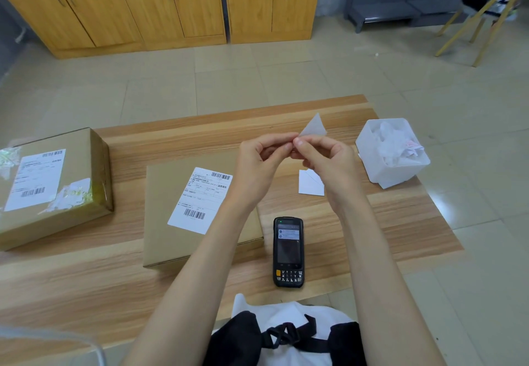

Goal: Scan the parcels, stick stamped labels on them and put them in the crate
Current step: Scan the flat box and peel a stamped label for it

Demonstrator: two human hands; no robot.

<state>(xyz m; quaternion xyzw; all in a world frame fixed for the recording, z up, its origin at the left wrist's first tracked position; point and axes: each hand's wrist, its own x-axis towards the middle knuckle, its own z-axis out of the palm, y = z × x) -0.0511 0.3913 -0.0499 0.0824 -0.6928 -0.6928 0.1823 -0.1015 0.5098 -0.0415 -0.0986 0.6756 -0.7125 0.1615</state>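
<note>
Both hands are raised above the table and pinch one small white label (314,126) between their fingertips. My left hand (260,159) and my right hand (323,155) meet at its lower corner. A flat cardboard parcel (171,222) with a white shipping label (201,198) lies in the middle of the wooden table (400,222). A taller cardboard parcel (54,185) with its own shipping label stands at the left. The black handheld scanner (288,251) lies face up, screen lit, near the front edge. A few blank white labels (310,183) lie under my right hand.
A white plastic bin (392,152) full of crumpled paper stands at the table's right end. Wooden cupboards (160,4) line the far wall across a tiled floor. A clear plastic rim (57,337) shows at the bottom left corner.
</note>
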